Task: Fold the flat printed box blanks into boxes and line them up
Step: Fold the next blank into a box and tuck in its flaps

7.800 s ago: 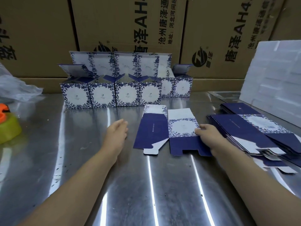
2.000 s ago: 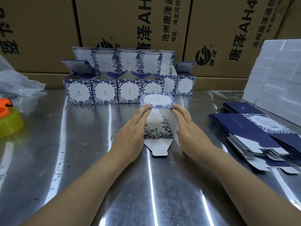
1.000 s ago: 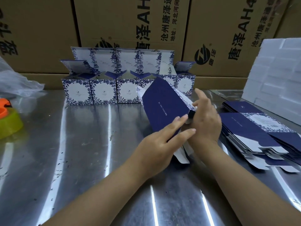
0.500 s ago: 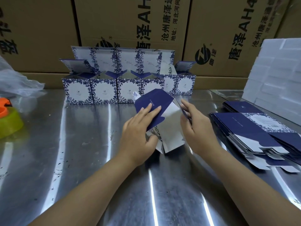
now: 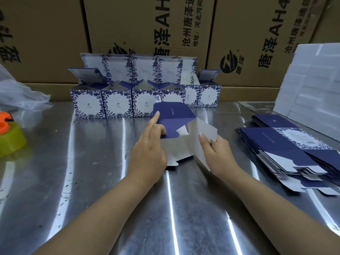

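Note:
A half-folded box blank (image 5: 181,142), navy outside and white inside, lies open toward me on the steel table (image 5: 92,181). My left hand (image 5: 150,151) holds its left side, forefinger stretched along the navy flap and thumb on that flap's lower edge. My right hand (image 5: 216,153) pinches the white right flap between thumb and fingers. Behind it stands a row of several folded blue-and-white floral boxes (image 5: 117,103) with lids up. A stack of flat blanks (image 5: 287,146) lies at the right.
Large brown cartons (image 5: 147,34) wall off the back. White foam blocks (image 5: 312,89) are piled at the far right. A yellow-green tape roll with an orange holder (image 5: 9,137) and a crumpled plastic bag (image 5: 16,92) sit at the left.
The blank has been turned so its white inside faces me. My right hand moved down and out to the white right flap; my left forefinger slid up the navy flap.

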